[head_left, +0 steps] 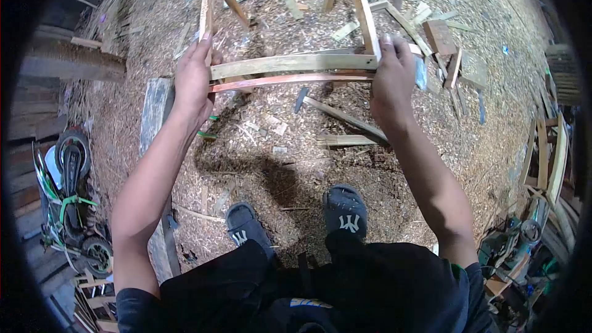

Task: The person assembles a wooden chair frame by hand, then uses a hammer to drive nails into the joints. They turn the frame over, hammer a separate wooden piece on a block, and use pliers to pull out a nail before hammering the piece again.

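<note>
Up front, it's a wooden frame [293, 63], raised over the shavings-strewn floor [431, 179] and held out ahead of the person's body! The left hand [193, 80] is closed around its near left corner, the right hand [393, 79] closed around the near right, arms well apart. Between them runs the pale near rail, a dark spot by its right end, with a reddish strip [296, 78] just below it. Two side rails stretch away toward the far end, and inside the outline slanting wooden pieces show.

Down on the floor, beyond the gap between the feet, a hammer [345, 117] lies with its dark head to the left, its handle running toward the right forearm; a short wooden strip [348, 141] sits just beside it. Closer in, two dark sandals [345, 209] with white marks! Over toward the floor's far right corner, a brown block [439, 37] among scattered offcuts. Along the left edge, a long weathered plank [155, 117], and outside that a green-and-white two-wheeler [71, 200]. Near right corner: a cluttered heap [524, 234], its parts too jumbled to name.
</note>
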Demonstrator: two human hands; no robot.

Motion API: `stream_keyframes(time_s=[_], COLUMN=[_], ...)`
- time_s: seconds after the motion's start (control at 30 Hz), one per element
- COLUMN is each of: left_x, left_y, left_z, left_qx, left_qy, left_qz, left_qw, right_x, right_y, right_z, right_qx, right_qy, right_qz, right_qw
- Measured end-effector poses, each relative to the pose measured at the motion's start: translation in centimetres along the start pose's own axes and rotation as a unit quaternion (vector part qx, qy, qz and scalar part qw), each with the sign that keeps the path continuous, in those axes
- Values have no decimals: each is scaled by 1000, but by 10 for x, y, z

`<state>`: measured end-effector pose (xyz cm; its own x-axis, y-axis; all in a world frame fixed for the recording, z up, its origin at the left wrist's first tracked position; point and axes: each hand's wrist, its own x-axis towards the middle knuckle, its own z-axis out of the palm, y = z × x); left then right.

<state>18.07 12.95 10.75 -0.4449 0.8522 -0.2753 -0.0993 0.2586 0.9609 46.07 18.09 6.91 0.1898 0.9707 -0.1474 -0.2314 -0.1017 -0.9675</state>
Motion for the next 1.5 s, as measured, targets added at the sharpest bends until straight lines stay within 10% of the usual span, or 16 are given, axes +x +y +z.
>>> stream_keyframes(time_s=[0.2, 0.23, 0.33, 0.53, 0.63, 1.5], left_x=[-3, 0, 7, -32, -37, -14], left_y=[4, 3, 10, 17, 11, 4], left_z=[-25, -24, -18, 44, 60, 40], left_qx=[58, 158, 435, 494, 471, 455], left_qy=[7, 33, 84, -117, -196, -206], left_qz=[0, 114, 447, 616, 497, 500], left_qw=[998, 980, 777, 602, 702, 708], right_x=[-5, -3, -2, -7, -8, -1], right_y=[-8, -5, 1, 0, 2, 11], right_z=[23, 22, 18, 11, 12, 38], right_qx=[33, 32, 24, 51, 94, 97], right_qy=[-33, -35, -34, -24, -32, -118], right_qz=[72, 69, 52, 80, 94, 99], right_qw=[996, 996, 998, 995, 991, 983])
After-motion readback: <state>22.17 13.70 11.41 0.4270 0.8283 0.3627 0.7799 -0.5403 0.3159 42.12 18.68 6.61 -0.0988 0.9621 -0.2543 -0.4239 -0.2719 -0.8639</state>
